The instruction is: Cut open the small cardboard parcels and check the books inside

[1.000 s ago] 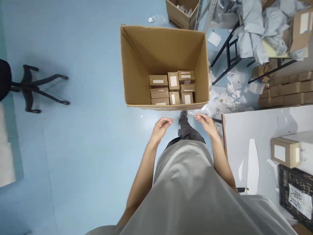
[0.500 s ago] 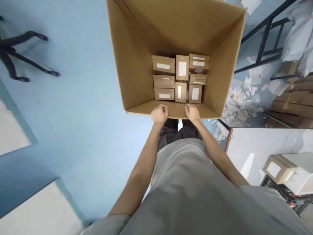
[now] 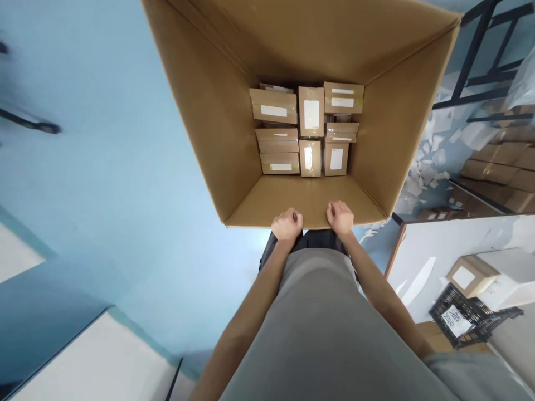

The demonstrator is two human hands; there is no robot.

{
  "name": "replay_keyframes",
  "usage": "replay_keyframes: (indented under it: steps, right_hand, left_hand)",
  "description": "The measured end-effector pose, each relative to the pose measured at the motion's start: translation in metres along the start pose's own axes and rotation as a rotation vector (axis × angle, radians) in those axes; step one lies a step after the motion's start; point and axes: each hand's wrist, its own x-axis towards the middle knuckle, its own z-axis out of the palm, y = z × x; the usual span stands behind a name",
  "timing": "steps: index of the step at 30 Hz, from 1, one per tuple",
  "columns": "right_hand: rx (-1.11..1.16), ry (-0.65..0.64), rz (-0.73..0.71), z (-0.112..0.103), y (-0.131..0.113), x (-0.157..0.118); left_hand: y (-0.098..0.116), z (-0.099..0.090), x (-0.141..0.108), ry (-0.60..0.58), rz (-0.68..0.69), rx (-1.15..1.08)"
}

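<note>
A large open cardboard box (image 3: pixel 401 139) stands against my legs, its near rim at my body. My left hand (image 3: pixel 287 224) is closed over that rim, left of its middle. A short way to the right, my right hand (image 3: pixel 340 217) grips the same edge. The fingers of both hands curl inward over the cardboard. Down on the bottom lie several small brown cartons with white labels, among them a carton (image 3: pixel 273 106) at the left, an upright carton (image 3: pixel 311 111) in the middle and a carton (image 3: pixel 343 98) at the right.
On the right, a white table (image 3: pixel 443 245) bears a small labelled carton (image 3: pixel 472 275) and a black plastic crate (image 3: pixel 455 317). Beyond it are torn paper scraps (image 3: pixel 418 172), a dark metal frame (image 3: pixel 472 55) and stacked cartons (image 3: pixel 501 161). A chair leg (image 3: pixel 37 125) shows at the left.
The big box appears larger and nearer, its near rim lower in view. Both hands have moved down and slightly right with it, still gripping the rim. More of the black crate now shows.
</note>
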Motion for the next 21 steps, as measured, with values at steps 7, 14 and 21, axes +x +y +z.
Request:
replay_keyframes:
  steps: [7,14,21]
  right_hand:
    - [0.029,0.056,0.015,0.003,0.003,-0.011]
    - [0.027,0.041,0.042,-0.002,0.001,-0.005]
    - [0.031,-0.037,0.101,-0.019,-0.006,0.005]
  left_hand:
    - [-0.009,0.005,-0.004,-0.073,0.084,0.036]
    - [-0.007,-0.002,-0.003,-0.117,0.114,0.056]
    - [0.007,-0.034,0.006,-0.273,0.092,0.061]
